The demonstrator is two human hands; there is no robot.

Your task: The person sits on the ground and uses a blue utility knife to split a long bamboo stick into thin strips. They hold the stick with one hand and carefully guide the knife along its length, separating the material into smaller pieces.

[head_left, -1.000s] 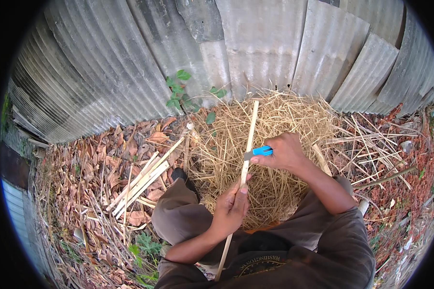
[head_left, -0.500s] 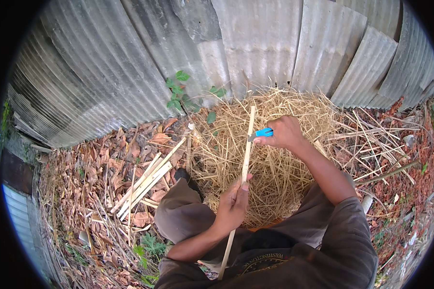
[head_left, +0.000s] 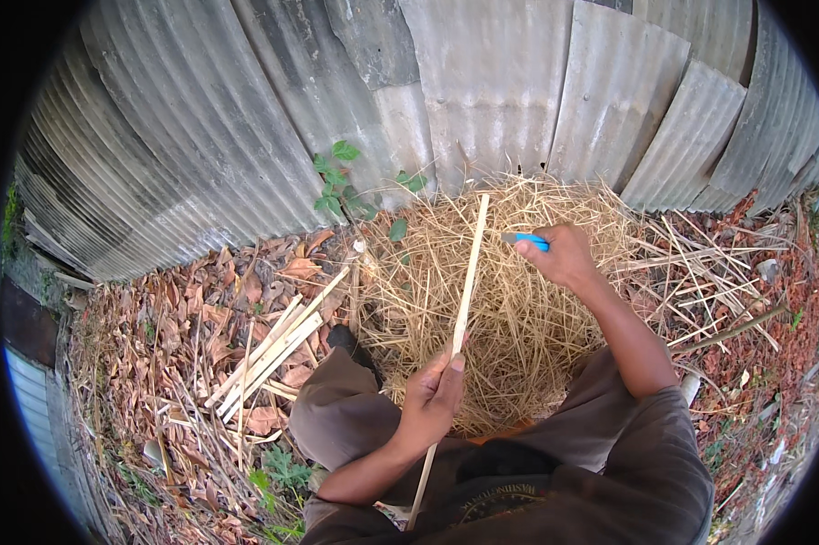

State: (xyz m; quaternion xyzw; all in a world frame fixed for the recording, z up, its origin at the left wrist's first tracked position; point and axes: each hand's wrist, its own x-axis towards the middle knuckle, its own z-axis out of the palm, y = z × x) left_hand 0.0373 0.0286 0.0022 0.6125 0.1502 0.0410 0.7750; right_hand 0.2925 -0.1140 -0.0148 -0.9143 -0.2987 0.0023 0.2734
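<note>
My left hand [head_left: 431, 401] is closed around a long, pale wooden strip [head_left: 472, 272], which slants from my lap up over the straw. Its lower end lies against my dark shirt. In my right hand [head_left: 564, 255] is a utility knife [head_left: 529, 241] with a blue handle, its short blade pointing left toward the strip. A gap separates the blade from the strip. Below both hands spreads a heap of straw-like shavings [head_left: 527, 327] between my bent legs.
Several split wooden strips [head_left: 273, 350] lie on dry leaves [head_left: 200, 327] to the left. Thin sticks [head_left: 718, 272] are scattered at the right. Corrugated metal sheets [head_left: 491, 82] stand as a wall along the far side, with a green plant [head_left: 337, 177] at their foot.
My right hand has drawn the knife off the strip, moving right and slightly up. The left hand, still holding the strip, has shifted slightly down and left.
</note>
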